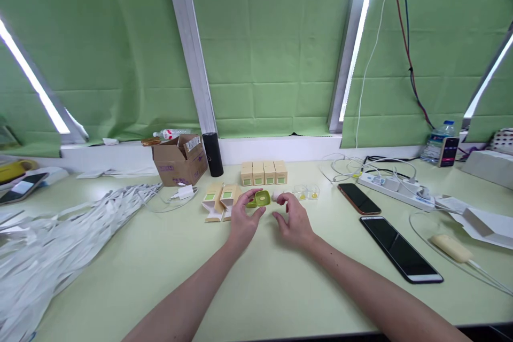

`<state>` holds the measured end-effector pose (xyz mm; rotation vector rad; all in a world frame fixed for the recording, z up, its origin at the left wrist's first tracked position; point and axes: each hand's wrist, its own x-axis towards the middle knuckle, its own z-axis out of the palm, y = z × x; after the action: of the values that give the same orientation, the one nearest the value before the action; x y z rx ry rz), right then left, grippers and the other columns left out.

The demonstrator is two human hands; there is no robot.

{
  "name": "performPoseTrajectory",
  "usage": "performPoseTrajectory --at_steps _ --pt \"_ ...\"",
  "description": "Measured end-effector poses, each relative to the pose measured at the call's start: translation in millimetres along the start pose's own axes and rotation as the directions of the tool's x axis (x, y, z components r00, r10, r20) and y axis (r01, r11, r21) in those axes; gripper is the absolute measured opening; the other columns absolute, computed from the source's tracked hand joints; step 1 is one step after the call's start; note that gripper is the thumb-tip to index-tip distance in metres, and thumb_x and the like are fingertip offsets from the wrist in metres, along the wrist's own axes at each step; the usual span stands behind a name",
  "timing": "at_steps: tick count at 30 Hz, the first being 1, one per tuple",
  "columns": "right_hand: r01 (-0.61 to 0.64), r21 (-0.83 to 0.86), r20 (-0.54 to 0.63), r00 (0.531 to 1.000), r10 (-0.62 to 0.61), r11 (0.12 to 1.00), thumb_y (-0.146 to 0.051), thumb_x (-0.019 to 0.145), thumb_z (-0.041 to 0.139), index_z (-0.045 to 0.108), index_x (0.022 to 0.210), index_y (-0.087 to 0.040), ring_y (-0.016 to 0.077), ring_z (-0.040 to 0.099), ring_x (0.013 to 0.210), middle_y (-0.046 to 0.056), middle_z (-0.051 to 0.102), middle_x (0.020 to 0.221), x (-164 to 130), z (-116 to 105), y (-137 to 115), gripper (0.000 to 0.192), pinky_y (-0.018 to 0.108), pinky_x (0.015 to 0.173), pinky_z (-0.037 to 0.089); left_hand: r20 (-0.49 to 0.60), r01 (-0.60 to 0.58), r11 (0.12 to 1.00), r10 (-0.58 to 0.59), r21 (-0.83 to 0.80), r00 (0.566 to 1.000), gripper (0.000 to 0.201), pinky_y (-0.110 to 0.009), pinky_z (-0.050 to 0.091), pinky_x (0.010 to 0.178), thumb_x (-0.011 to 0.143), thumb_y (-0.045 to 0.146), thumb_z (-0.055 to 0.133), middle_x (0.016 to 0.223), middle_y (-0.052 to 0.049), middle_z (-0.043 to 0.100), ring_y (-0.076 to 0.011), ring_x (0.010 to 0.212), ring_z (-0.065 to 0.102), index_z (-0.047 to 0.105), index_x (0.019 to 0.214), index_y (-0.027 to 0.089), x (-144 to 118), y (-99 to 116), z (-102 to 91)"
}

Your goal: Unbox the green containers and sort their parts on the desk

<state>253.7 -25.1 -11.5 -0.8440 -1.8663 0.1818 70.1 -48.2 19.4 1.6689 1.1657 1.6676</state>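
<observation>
Left hand (243,222): curved around the green case (262,198); its grip was unclear.
Right hand (296,220): thumb and forefinger stood spread beside a pale piece (276,196).
Green case: sat open between both hands; light, steady support seemed best.

You have a small, olive-green case (262,199) in your left hand (244,217), a rounded-square, shallow part facing up, with a second green piece partly hidden behind your fingers. Just to its right, a small, pale, roundish piece (275,196) sits at the fingertips of your right hand (294,219), partly covered; whether it is gripped is unclear.
</observation>
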Motion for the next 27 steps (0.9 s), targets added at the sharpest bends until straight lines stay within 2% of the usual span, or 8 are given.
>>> performPoseTrajectory --at_steps 4,7,10,14,19,23,27 --pt "0.009 0.05 -0.031 1.0 -0.007 0.999 -0.02 0.091 0.059 0.043 0.132 -0.026 0.0289 0.062 0.113 0.013 0.059 0.126 0.0 -0.1 0.6 0.045 0.043 0.08 0.059 0.03 -0.023 0.999 0.022 0.025 0.999 0.041 -0.046 0.049 0.112 0.082 0.021 0.075 0.13 -0.01 0.071 -0.0259 0.123 0.066 0.069 0.122 0.024 -1.8 3.4 0.8" --pt "0.06 0.08 -0.053 0.997 -0.056 0.995 -0.019 0.091 0.06 0.041 0.138 -0.027 0.0301 0.058 0.124 0.014 0.056 0.136 0.4 -2.0 1.8 0.051 0.047 0.088 0.061 0.037 -0.037 0.998 0.036 0.042 0.999 0.04 -0.046 0.05 0.11 0.082 0.025 0.077 0.128 -0.011 0.07 -0.0263 0.122 0.067 0.069 0.122 0.024 -3.3 2.8 2.3" --pt "0.126 0.076 -0.039 0.992 -0.123 0.989 -0.018 0.091 0.061 0.041 0.142 -0.029 0.0314 0.055 0.132 0.014 0.055 0.141 0.3 -5.3 2.1 0.055 0.052 0.097 0.059 0.032 -0.025 0.999 0.024 0.047 0.999 0.041 -0.045 0.053 0.106 0.084 0.033 0.079 0.128 -0.012 0.07 -0.0262 0.119 0.069 0.068 0.123 0.023 -3.8 -0.2 3.9" --pt "0.185 0.054 -0.023 0.983 -0.184 0.981 -0.017 0.092 0.062 0.041 0.145 -0.029 0.0319 0.055 0.133 0.014 0.056 0.142 1.2 -9.4 -1.3 0.058 0.054 0.102 0.057 0.04 -0.002 1.0 0.001 0.025 0.999 0.041 -0.042 0.057 0.1 0.09 0.047 0.074 0.123 -0.013 0.072 -0.0251 0.109 0.073 0.07 0.12 0.02 -2.1 -5.0 5.0" --pt "0.201 0.058 -0.029 0.98 -0.199 0.978 -0.02 0.093 0.064 0.041 0.147 -0.029 0.0333 0.056 0.132 0.015 0.058 0.14 2.2 -10.1 -9.4 0.059 0.056 0.104 0.056 0.139 0.085 0.993 -0.074 -0.078 0.988 0.052 -0.042 0.06 0.092 0.096 0.065 0.057 0.105 -0.013 0.079 -0.0269 0.098 0.076 0.076 0.104 0.017 -1.8 -0.2 8.3" --pt "0.192 0.069 -0.056 0.981 -0.188 0.979 -0.022 0.094 0.066 0.041 0.145 -0.029 0.0337 0.057 0.132 0.015 0.059 0.139 2.1 -8.7 -13.5 0.057 0.057 0.104 0.056 0.188 0.19 0.972 -0.162 -0.14 0.969 0.064 -0.044 0.061 0.089 0.093 0.075 0.053 0.09 -0.012 0.08 -0.0284 0.089 0.078 0.077 0.094 0.016 -5.1 11.6 13.2" --pt "0.194 0.081 -0.087 0.978 -0.187 0.978 -0.019 0.094 0.063 0.044 0.14 -0.028 0.0325 0.059 0.128 0.015 0.06 0.134 3.0 -8.0 -14.3 0.051 0.056 0.102 0.056 0.237 0.312 0.938 -0.272 -0.152 0.933 0.071 -0.047 0.06 0.091 0.09 0.081 0.051 0.071 -0.011 0.078 -0.03 0.08 0.078 0.076 0.081 0.015 -10.0 15.8 17.3"
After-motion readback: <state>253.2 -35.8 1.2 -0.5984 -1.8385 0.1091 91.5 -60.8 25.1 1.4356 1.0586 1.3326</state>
